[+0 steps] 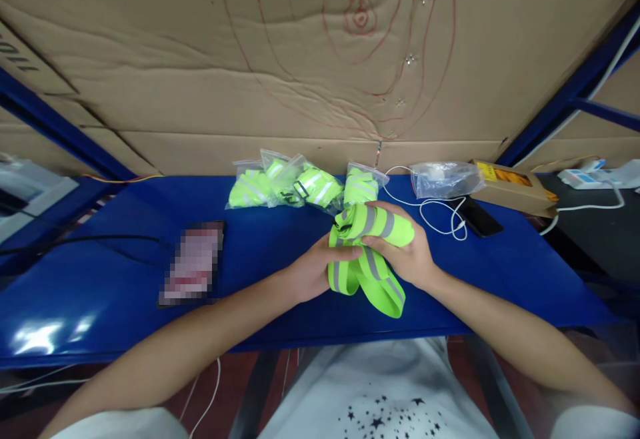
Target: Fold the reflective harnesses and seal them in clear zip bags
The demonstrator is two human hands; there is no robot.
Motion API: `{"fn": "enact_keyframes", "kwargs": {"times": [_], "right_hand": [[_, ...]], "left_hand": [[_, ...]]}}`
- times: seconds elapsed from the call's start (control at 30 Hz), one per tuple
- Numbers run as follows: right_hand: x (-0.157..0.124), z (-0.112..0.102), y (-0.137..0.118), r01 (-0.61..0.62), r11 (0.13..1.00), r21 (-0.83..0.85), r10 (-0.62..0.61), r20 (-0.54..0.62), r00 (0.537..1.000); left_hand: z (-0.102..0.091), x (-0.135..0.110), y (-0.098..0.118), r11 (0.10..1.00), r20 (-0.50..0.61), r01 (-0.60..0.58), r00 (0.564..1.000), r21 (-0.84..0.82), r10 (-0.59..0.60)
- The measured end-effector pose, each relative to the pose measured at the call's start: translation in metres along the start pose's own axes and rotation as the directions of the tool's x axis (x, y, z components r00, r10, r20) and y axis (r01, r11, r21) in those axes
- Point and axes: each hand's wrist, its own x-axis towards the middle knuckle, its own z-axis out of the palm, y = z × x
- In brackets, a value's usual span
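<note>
A neon yellow-green reflective strap [373, 222] with grey stripes is partly rolled up between my hands, above the front half of the blue table. My left hand [317, 267] grips it from the left, thumb across the front. On the other side my right hand [413, 255] is wrapped round the rolled part, its thumb pressed on the near face. Loose loops [385, 289] of the strap hang below my thumbs. Some fingers of both hands are hidden behind the fabric. Just beyond the hands lies a clear bag [361, 184] with a similar strap folded inside.
More bagged straps [280, 182] lie along the back. At left is a phone [193, 262] with a blurred screen. A white cable [440, 222], a black phone [477, 217], a clear plastic bag [445, 179] and a cardboard box [520, 189] occupy the right. Cardboard [300, 92] walls the back.
</note>
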Motion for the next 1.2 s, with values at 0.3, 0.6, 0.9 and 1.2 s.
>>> {"fn": "enact_keyframes", "kwargs": {"times": [0.3,0.6,0.9,1.2], "right_hand": [[0.008,-0.016,0.003,0.630,0.751,-0.196,-0.510,0.434,0.743],[0.018,-0.032,-0.004,0.639,0.693,-0.334,-0.474,0.456,0.753],[0.022,-0.033,0.009,0.423,0.821,-0.383,-0.093,0.643,0.761],[0.016,-0.024,0.013,0.600,0.615,-0.511,-0.321,0.533,0.783]], "left_hand": [[-0.009,0.003,-0.013,0.999,-0.111,-0.009,0.994,0.031,0.013],[-0.010,-0.008,0.013,0.991,0.282,0.069,0.959,-0.111,-0.035],[-0.016,0.014,0.013,0.996,-0.028,-0.092,0.995,-0.023,0.091],[-0.016,0.017,0.025,0.982,-0.047,-0.186,0.982,-0.023,0.185]]}}
